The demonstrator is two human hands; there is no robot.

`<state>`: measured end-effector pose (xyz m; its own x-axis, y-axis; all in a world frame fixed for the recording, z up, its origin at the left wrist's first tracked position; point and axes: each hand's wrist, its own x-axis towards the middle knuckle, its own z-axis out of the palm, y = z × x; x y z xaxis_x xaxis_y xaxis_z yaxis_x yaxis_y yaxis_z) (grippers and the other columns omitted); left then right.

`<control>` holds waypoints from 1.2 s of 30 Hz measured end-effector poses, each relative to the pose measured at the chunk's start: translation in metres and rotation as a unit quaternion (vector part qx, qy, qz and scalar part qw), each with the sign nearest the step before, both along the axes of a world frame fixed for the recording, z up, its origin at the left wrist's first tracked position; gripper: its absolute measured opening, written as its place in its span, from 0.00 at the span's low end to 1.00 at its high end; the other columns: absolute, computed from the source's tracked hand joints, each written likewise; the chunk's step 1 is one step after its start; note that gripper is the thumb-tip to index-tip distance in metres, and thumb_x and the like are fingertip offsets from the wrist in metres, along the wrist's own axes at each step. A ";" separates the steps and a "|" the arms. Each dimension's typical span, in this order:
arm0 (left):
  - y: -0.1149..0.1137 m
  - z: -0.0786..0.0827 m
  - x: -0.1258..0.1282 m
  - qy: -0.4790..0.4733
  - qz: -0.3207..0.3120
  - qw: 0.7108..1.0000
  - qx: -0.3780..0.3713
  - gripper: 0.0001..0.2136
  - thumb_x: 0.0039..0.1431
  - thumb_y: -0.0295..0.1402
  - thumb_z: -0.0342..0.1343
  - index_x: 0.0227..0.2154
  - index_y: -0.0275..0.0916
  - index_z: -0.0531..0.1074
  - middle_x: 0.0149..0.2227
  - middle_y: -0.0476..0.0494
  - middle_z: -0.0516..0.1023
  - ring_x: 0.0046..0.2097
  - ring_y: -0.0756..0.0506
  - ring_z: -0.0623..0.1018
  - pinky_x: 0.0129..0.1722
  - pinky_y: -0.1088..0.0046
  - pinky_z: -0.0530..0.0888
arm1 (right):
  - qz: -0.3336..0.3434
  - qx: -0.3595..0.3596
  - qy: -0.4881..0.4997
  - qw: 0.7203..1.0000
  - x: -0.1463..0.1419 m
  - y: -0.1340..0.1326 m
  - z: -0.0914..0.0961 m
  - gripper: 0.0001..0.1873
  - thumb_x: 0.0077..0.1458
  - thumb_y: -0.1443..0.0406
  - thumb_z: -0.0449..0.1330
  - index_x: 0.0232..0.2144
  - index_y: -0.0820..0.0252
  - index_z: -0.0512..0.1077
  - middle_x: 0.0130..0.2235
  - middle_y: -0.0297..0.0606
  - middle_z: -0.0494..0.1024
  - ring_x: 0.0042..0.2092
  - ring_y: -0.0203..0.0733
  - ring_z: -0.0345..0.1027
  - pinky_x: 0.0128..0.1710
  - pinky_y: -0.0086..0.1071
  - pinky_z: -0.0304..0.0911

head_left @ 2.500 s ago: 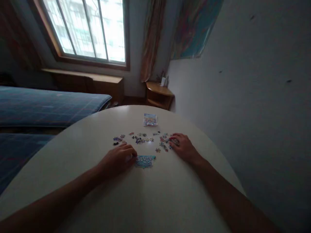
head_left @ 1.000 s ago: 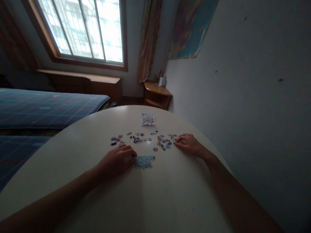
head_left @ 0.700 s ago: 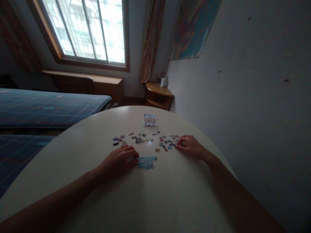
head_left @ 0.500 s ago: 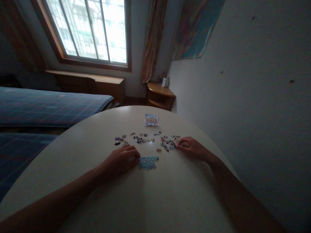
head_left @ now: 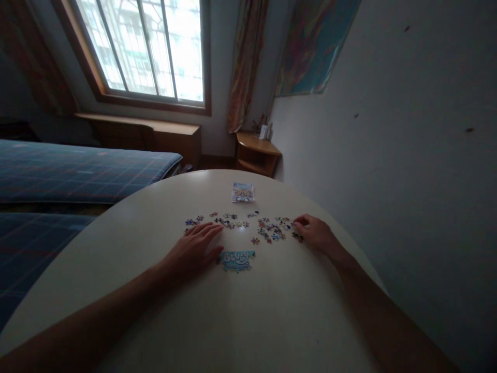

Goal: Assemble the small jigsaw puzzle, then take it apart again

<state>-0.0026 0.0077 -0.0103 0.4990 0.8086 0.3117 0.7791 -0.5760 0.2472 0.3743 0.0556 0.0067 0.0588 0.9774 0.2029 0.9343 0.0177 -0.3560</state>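
The left hand lies flat on the pale round counter, its grip spread wide and holding nothing, with the thumb just beside the left edge of the joined blue section. That section lies near the middle of the counter, in front of the person. Beyond it a band of loose pieces runs across the counter from left to right. The right hand rests at the right end of that band with its fingers curled in; whether its grip has hold of a piece I cannot tell (the light is dim and the pieces are tiny). A small picture card lies further off, apart from the pieces. To the left is a bed with a blue checked cover. A window and a curtain stand behind, a wooden corner shelf beneath the curtain, and a poster hangs on the wall.
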 end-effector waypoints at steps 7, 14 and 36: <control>0.009 -0.002 -0.005 -0.030 0.072 0.997 -0.001 0.15 0.63 0.35 0.51 0.51 0.40 0.70 0.53 0.39 0.75 0.55 0.37 0.73 0.56 0.53 0.70 | -0.005 -0.003 -0.011 1.000 0.004 0.002 -0.008 0.10 0.55 0.61 0.58 0.35 0.57 0.78 0.36 0.40 0.82 0.38 0.43 0.75 0.37 0.33 0.65; 0.021 -0.006 -0.009 -0.038 0.083 0.996 0.000 0.12 0.65 0.35 0.51 0.48 0.42 0.73 0.50 0.40 0.78 0.53 0.37 0.74 0.53 0.53 0.70 | -0.012 -0.009 -0.024 1.000 0.000 0.000 -0.004 0.09 0.55 0.62 0.59 0.35 0.57 0.78 0.35 0.40 0.82 0.36 0.44 0.74 0.35 0.33 0.63; 0.022 -0.004 -0.007 -0.065 0.004 0.998 0.013 0.12 0.66 0.30 0.46 0.47 0.41 0.72 0.51 0.41 0.75 0.55 0.40 0.72 0.57 0.55 0.68 | 0.063 0.035 -0.054 0.996 -0.032 -0.009 0.002 0.10 0.58 0.64 0.56 0.37 0.60 0.76 0.40 0.45 0.78 0.44 0.48 0.70 0.48 0.39 0.63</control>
